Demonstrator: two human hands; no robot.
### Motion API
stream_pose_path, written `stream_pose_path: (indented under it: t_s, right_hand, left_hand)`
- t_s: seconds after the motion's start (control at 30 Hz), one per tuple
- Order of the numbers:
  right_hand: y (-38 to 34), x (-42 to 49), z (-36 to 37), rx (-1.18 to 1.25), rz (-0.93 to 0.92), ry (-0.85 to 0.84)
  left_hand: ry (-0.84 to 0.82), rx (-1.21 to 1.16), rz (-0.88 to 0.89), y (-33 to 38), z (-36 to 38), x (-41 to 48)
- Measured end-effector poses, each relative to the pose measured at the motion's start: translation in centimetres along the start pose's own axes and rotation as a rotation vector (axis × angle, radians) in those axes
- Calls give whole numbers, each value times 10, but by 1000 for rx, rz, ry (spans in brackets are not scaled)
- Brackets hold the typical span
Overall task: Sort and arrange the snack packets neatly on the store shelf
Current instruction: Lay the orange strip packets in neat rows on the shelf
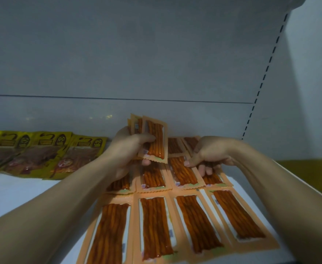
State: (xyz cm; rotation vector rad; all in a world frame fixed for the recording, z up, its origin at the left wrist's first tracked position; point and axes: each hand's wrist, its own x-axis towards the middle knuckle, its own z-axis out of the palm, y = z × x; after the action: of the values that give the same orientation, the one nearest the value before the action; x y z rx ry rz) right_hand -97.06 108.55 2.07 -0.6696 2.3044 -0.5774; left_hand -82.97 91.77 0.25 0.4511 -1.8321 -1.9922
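Orange snack packets with clear windows showing brown sticks lie flat in rows on the white shelf. My left hand holds a small fanned stack of the same orange packets upright above the middle row. My right hand hovers over the back-right packets, fingers curled down and touching a packet there; what lies under its palm is hidden.
Several yellow snack packets lie overlapping at the back left of the shelf. The grey back panel rises behind. A slotted upright stands at the right, with a white side wall beyond it.
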Motion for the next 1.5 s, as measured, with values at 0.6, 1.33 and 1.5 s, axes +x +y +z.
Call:
stream_pose_path:
  t_s: [0.6,1.33,1.5]
  right_hand:
    - [-2,-13,-17,411,-467,252]
    - [25,-21,-46,-420,-33,456]
    - [-9,-41,-20,144,-345,323]
  left_hand:
    - [-241,-88,8,6,13,-14]
    - [-224,95,80,-9,15,-13]
    - [-169,66,162,-6,17,-16]
